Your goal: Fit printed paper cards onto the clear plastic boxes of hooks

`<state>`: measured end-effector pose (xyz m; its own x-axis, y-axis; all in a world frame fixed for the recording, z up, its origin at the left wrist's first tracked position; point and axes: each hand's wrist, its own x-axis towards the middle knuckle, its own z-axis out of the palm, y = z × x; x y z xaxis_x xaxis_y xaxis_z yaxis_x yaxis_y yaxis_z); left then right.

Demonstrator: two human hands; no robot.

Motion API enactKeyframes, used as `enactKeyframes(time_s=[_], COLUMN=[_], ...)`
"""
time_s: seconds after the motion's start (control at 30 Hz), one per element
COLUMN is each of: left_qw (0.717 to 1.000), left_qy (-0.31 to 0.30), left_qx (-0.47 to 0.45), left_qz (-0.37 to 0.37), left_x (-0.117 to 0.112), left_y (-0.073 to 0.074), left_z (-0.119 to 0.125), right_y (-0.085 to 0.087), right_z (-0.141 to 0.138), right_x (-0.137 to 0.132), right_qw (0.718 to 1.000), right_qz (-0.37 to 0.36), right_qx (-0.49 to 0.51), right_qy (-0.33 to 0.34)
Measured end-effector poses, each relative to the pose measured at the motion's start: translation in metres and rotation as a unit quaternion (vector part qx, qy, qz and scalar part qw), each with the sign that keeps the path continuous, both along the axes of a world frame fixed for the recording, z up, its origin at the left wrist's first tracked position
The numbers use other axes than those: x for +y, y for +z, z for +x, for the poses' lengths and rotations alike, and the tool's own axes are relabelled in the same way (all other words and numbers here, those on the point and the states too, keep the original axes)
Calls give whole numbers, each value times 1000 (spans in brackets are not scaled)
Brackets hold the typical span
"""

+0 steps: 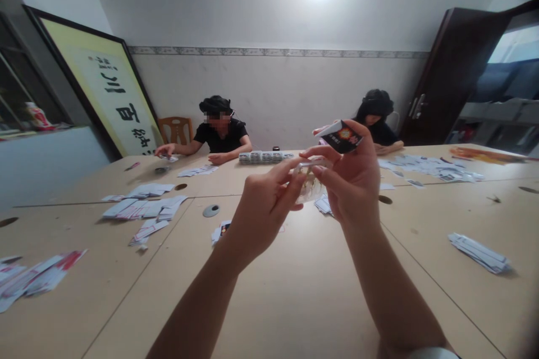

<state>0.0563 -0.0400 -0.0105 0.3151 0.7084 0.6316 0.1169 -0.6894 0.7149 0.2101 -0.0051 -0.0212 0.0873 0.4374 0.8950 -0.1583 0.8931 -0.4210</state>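
Observation:
Both my hands are raised over the middle of the table around a small clear plastic case (310, 186). My left hand (269, 202) grips the case from its left side, fingers wrapped round it. With thumb and fingertips, my right hand (356, 179) pinches the case's right edge. A black printed card (342, 137) with an orange burst and a white back is also held between the fingers of my right hand. Something pale shows inside the case, too small to name. Below my hands lies a stack of paper slips (323, 204), partly hidden.
Across the wooden table (269, 303) sit two people, one at left (219, 132) and one at right (377, 115). Paper piles (143, 207) lie on the left, more slips (429, 168) at back right, and a paper bundle (480, 252) at right. Stacked cases (265, 157) stand at the back.

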Motion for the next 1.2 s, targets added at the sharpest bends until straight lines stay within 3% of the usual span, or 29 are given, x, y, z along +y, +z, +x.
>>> enactKeyframes(time_s=[0.27, 0.53, 1.2], left_qw=[1000, 999, 999], left_qy=[2, 9, 1], left_qx=[0, 12, 11], left_qz=[25, 42, 39], left_x=[-1, 1, 1], left_y=[1, 0, 1], left_z=[-1, -1, -2], right_y=[-1, -1, 0], right_z=[-3, 0, -1], right_x=[5, 6, 4], right_qw=[997, 999, 998], right_qz=[29, 31, 34], right_qx=[47, 30, 32], right_qy=[60, 33, 42])
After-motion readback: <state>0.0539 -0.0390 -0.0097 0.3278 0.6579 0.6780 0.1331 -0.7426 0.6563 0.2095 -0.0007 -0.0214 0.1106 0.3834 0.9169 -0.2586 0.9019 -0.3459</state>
